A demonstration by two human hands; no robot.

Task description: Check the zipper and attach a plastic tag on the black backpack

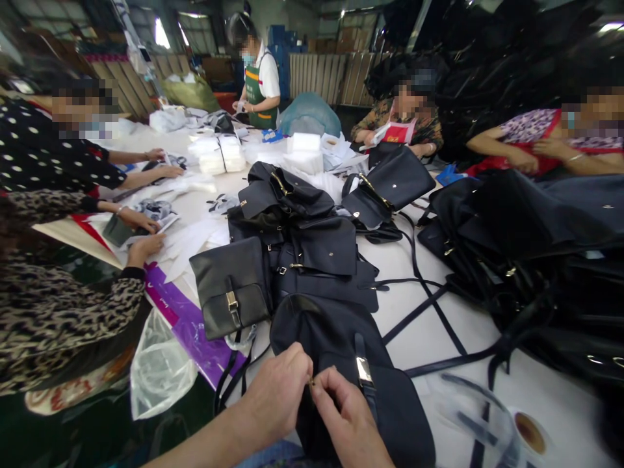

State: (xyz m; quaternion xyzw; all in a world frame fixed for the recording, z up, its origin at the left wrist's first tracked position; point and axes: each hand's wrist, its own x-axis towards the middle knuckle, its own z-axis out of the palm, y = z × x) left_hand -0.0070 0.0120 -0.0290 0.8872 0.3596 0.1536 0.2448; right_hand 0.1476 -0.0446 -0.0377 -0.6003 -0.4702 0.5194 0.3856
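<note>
— And the hands?
— Left hand [280,390] and right hand [346,409] pinch a small gold piece [312,382] at the black backpack [331,325] just beneath them.
— Around them?
— A white table [390,260] stretches ahead, heaped bags [531,227] to their right; beyond, a standing co-worker [260,84] and tan panels [316,78]

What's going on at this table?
The person's left hand and right hand pinch at a small gold-coloured piece by the nearest black bag. More black bags are piled beyond it on the white table, with a bigger heap to the right. A co-worker in a green apron stands at the far side, handling something pale.
</note>
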